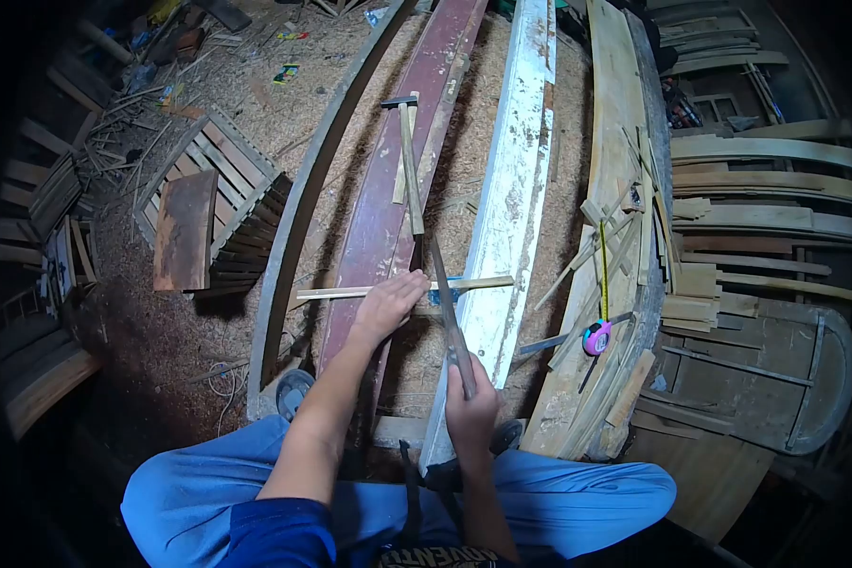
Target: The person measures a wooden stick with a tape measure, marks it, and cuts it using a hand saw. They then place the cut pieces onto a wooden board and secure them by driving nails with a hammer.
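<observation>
My left hand [388, 308] lies flat, fingers stretched out, over a thin wooden strip [327, 293]. The strip crosses from the maroon beam [374, 213] to the white, paint-flaked beam [506, 208]. My right hand [471, 407] is closed round the near end of a long, narrow, dark tool [452, 331]; I cannot tell its kind. Its far part passes over the strip, just right of my left fingers. A small blue piece [459, 282] shows beside it. A hammer [408, 156] rests on the maroon beam, beyond my left hand.
On the right, a pale plank [559, 412] carries wood offcuts and a pink tape measure [596, 338] with its yellow blade out. A slatted crate [222, 180] stands at left, near a grey beam [303, 204]. Wood shavings cover the floor. Curved boards [767, 180] are stacked at far right.
</observation>
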Demonstrator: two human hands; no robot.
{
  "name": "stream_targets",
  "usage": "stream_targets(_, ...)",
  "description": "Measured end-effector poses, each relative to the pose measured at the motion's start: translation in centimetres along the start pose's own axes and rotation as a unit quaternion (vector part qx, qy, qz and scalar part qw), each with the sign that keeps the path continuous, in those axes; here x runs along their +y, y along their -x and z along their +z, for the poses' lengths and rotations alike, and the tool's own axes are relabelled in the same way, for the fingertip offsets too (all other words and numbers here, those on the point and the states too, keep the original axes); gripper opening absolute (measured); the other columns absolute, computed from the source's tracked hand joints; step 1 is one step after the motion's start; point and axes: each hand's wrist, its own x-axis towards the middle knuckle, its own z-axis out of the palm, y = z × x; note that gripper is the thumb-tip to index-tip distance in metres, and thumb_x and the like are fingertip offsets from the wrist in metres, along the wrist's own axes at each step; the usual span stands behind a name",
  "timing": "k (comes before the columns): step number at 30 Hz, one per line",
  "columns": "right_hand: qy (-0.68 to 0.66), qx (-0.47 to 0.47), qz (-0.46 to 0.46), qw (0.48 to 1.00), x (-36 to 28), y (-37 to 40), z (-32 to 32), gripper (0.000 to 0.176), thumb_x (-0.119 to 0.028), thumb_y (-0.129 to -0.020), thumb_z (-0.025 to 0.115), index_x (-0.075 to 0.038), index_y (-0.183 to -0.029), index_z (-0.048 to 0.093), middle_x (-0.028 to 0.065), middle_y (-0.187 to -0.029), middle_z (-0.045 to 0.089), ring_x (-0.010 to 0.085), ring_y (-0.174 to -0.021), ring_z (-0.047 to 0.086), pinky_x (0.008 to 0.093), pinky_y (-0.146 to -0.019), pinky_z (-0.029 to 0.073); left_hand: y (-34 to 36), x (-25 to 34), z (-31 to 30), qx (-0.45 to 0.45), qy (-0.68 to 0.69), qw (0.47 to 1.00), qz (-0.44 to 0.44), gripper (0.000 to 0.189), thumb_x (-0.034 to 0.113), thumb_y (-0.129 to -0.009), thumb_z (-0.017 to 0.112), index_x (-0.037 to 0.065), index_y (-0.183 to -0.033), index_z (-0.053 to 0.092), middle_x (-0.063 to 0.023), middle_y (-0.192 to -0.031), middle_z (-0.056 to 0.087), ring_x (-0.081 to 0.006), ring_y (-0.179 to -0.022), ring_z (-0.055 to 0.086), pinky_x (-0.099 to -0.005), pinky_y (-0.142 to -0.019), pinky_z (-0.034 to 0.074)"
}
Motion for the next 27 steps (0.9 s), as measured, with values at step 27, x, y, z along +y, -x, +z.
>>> stream_targets(27, 0.023, -0.052, -0.034, 0.998, -1.6, -0.1, -3.3, 0.039, -0.013, -0.100, 0.064, 0.004, -0.135, 0.061, 0.0293, -0.108, 0.073, 0.0434, -0.103, 0.073, 0.0475, -0.088, 0.056, -0.3, 0.4, -0.6, 0.013, 0.016, 1.000, 0.004, 0.041, 0.002, -0.084, 0.062, 0.004, -0.124, 0.067, -0.0119, -0.131, 0.070, -0.0257, -0.128, 0.065, -0.0393, -0.114, 0.050)
